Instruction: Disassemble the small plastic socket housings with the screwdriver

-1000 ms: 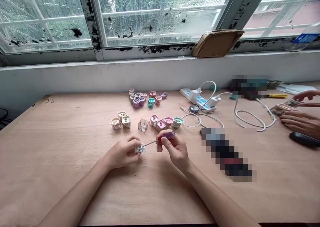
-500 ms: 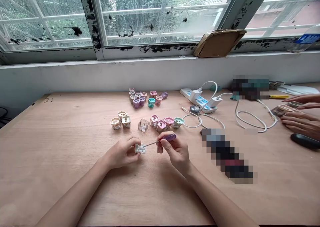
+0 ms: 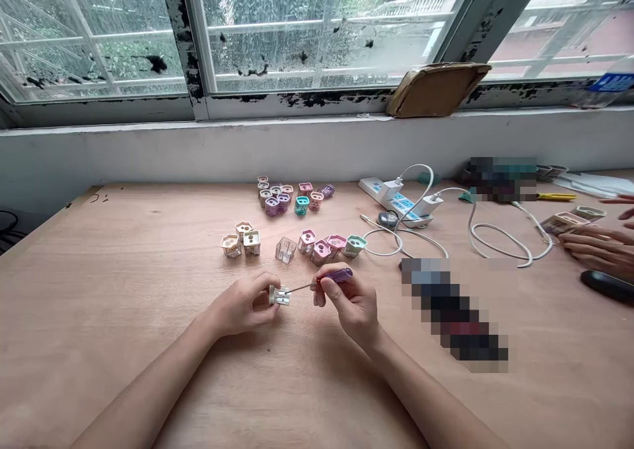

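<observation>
My left hand [image 3: 250,302] pinches a small pencil sharpener [image 3: 281,296] with a pale cap and metallic sharpening blocks facing right. My right hand [image 3: 349,298] is closed round the purple handle of a screwdriver [image 3: 338,276]. Its thin shaft points left, and the tip meets the metal part of the sharpener. A tiny screw [image 3: 269,348] lies on the table below my left hand. Beyond my hands sits a clear sharpener case [image 3: 285,250] without a cap. Pink sharpeners [image 3: 321,251] and a mint one [image 3: 354,245] stand to its right, cream-topped ones [image 3: 251,242] to its left.
More sharpeners [image 3: 272,205] cluster near the wall. A white power strip [image 3: 396,201] with plugs and looped cables [image 3: 475,231] lies to the right. A blurred-out object [image 3: 456,317] is beside my right forearm. Another person's hand [image 3: 601,247] rests at the far right near a black object [image 3: 607,285].
The view shifts slightly. My hands keep the same hold, with the screwdriver tip still at the sharpener. The other person's hands have moved right, off the sharpeners there.
</observation>
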Available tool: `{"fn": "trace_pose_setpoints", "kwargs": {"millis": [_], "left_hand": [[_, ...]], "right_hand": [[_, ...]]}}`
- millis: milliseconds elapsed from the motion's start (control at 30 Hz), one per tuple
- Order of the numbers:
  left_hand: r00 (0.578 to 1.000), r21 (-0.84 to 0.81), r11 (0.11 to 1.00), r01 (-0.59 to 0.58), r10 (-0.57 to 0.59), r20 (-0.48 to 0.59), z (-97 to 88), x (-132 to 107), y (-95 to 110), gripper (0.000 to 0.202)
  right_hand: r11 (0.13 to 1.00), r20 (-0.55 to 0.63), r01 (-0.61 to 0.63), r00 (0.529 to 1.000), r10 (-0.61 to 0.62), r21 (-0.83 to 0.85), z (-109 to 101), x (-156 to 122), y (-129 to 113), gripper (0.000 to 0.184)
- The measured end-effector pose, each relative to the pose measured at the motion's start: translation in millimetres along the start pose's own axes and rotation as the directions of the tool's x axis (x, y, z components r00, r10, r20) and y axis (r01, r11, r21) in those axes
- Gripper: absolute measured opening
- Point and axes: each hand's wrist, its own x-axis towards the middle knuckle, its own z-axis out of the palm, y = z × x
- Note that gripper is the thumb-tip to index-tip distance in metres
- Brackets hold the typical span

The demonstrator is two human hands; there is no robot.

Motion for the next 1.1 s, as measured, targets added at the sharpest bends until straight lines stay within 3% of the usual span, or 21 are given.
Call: {"fn": "trace_pose_setpoints", "kwargs": {"millis": [400, 700, 1100], "left_hand": [[0.999, 0.006, 0.999, -0.045, 0.045, 0.010, 0.8, -0.2, 0.0, 0.021], [1.000, 0.001, 1.000, -0.019, 0.019, 0.002, 0.1, 0.7, 0.5, 0.022], [0.998, 0.009, 0.998, -0.067, 0.067, -0.014, 2.2, -0.2, -2.9, 0.020]], "right_hand": [[0.999, -0.031, 0.006, 0.999, -0.008, -0.047, 1.8, 0.8, -0.3, 0.026], [1.000, 0.001, 0.009, 1.000, -0.009, -0.023, 0.7, -1.1, -0.7, 0.024], [1.000, 0.035, 0.029, 0.999, -0.028, -0.004, -0.8, 0.6, -1.2, 0.023]]}}
